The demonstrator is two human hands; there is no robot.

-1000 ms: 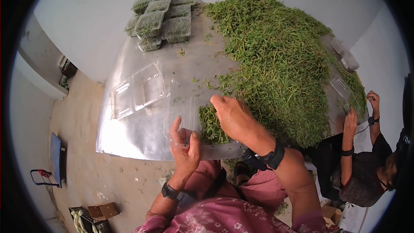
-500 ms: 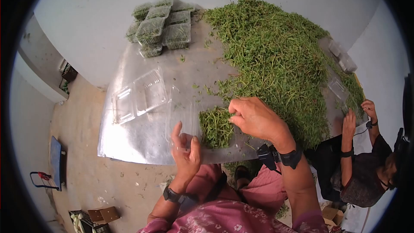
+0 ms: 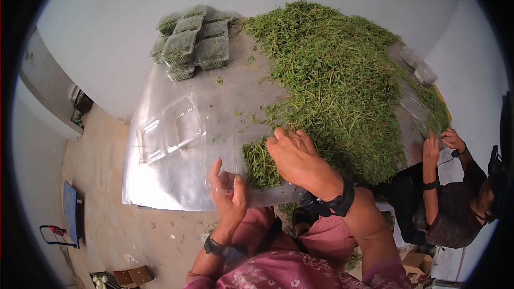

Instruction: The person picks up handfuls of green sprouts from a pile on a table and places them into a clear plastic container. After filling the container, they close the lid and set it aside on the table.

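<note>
A clear plastic box lies open before me, its base filled with green stems and its clear lid folded out to the left. My left hand is at the lid's near edge, thumb and fingers on either side of the thin plastic. Over the right side of the filled base is my right hand, palm down, with its fingers bent together; what they pinch is hidden. A large heap of green stems lies just beyond and right of it.
Another open box lies to the left on the metal table. Filled boxes stand stacked at the back left. A co-worker sits at the right near empty boxes. A blue trolley stands on the floor.
My right hand has moved slightly left and turned palm down over the stems in the box. My left hand stays at the lid. The whole view has shifted a little.
</note>
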